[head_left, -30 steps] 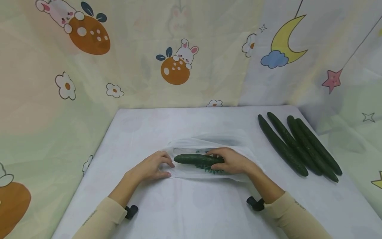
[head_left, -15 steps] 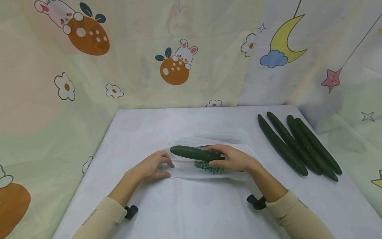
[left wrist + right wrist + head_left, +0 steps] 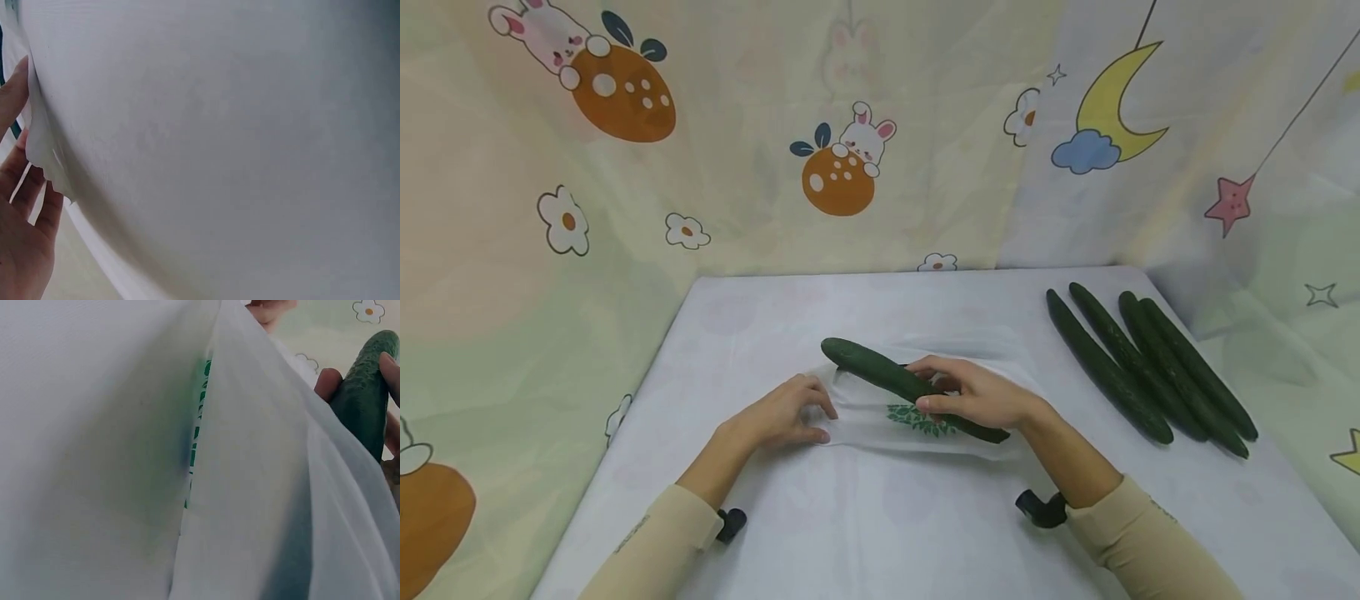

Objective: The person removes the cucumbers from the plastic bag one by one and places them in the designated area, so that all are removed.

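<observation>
My right hand (image 3: 981, 392) grips a dark green cucumber (image 3: 876, 368) around its middle. The cucumber slants over a white plastic bag (image 3: 861, 425) with a green leafy print, its left end higher in the picture. Its far end and the fingers around it also show beyond the bag's film in the right wrist view, as a cucumber (image 3: 362, 406). At the bag's left end, my left hand (image 3: 786, 412) holds the edge between thumb and fingers. Close up in the left wrist view, the bag's edge (image 3: 40, 140) lies between the thumb and fingertips of that hand (image 3: 25, 250).
Several more cucumbers (image 3: 1108, 367) lie side by side on the right of the white-covered table (image 3: 760, 308). A patterned cloth (image 3: 730, 108) hangs behind and at both sides. Dark wrist cameras (image 3: 1041, 508) stick out by the cuffs.
The cucumber has risen off the bag, and its left end has swung away and up, from nearly level to a slant. My left hand has stayed at the bag's edge.
</observation>
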Demonstrator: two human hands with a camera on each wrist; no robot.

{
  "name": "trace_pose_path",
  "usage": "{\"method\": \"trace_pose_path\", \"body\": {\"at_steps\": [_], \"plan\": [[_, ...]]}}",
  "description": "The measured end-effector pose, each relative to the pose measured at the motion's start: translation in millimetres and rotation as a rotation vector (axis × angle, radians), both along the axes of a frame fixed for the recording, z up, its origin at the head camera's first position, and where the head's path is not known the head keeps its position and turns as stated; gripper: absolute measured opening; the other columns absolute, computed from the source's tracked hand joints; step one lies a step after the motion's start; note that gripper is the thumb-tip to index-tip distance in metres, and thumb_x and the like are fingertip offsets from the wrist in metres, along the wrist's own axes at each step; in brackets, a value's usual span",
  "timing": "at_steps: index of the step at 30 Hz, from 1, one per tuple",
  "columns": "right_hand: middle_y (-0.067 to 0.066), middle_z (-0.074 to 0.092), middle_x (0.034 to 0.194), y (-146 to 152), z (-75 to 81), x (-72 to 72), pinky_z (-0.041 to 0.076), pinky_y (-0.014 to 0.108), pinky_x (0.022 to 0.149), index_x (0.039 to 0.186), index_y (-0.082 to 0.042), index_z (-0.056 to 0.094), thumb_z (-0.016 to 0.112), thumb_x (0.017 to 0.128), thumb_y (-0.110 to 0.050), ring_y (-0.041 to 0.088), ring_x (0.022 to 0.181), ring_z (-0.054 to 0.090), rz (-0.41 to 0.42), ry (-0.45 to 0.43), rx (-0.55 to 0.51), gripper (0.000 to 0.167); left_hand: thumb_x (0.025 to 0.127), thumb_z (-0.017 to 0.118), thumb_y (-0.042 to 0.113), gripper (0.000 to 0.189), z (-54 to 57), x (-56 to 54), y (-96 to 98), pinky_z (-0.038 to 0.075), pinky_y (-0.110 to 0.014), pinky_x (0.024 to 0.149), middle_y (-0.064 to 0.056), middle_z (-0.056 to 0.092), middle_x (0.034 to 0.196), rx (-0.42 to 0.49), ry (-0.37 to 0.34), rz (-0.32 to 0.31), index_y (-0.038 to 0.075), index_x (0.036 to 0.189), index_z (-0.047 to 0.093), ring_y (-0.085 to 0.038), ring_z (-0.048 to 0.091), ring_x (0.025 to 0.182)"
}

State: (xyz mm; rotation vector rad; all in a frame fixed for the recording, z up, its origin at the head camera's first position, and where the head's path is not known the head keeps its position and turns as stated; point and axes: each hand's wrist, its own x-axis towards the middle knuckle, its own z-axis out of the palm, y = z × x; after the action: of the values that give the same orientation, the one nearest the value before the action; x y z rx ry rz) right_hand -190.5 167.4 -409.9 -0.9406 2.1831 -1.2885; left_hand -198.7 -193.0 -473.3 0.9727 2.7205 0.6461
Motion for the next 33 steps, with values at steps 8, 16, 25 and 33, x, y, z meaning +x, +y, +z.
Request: {"method": "trace_pose_path", "body": {"at_steps": [8,16,25,33], "plan": [[0.011,0.056,0.134,-3.6,17.9,2.0,0.059,0.048,0.084,0.145,-0.016,0.051,0.064,0.102,-0.014,0.048,0.108,0.061,0.02,-0.121,-0.184,0.045,0.079,0.09,0.031,0.024,-0.1,-9.4,3.7,0.046,-0.042,0.099,0.01,0.059,0.109,0.007,-0.019,0.001,0.03,0.098,0.075,-0.016,0.052,0.109],[0.023,0.057,0.123,-6.7,35.7,-2.3,0.057,0.052,0.084,0.146,-0.013,0.049,0.06,0.104,-0.011,0.041,0.095,0.065,0.004,-0.129,-0.318,0.044,0.079,0.09,0.03,0.024,2.8,-16.5,6.2,0.045,-0.043,0.1,0.007,0.059,0.113,-0.044,-0.06,0.013,0.03,0.096,0.074,-0.018,0.051,0.111],[0.022,0.057,0.123,-6.0,60.3,-10.5,0.057,0.05,0.085,0.148,-0.012,0.046,0.057,0.106,-0.014,0.05,0.094,0.063,0.015,-0.157,-0.374,0.043,0.077,0.091,0.03,0.024,4.6,-18.2,6.9,0.044,-0.045,0.101,0.009,0.059,0.112,-0.044,-0.094,0.03,0.03,0.093,0.074,-0.019,0.051,0.112],[0.025,0.06,0.112,11.7,83.7,-17.4,0.054,0.044,0.079,0.148,-0.015,0.044,0.056,0.107,-0.016,0.037,0.088,0.064,-0.035,-0.135,-0.4,0.043,0.076,0.092,0.032,0.024,6.9,-17.8,8.8,0.044,-0.044,0.099,0.01,0.059,0.109,-0.027,-0.079,0.022,0.03,0.092,0.074,-0.019,0.051,0.111]]}}
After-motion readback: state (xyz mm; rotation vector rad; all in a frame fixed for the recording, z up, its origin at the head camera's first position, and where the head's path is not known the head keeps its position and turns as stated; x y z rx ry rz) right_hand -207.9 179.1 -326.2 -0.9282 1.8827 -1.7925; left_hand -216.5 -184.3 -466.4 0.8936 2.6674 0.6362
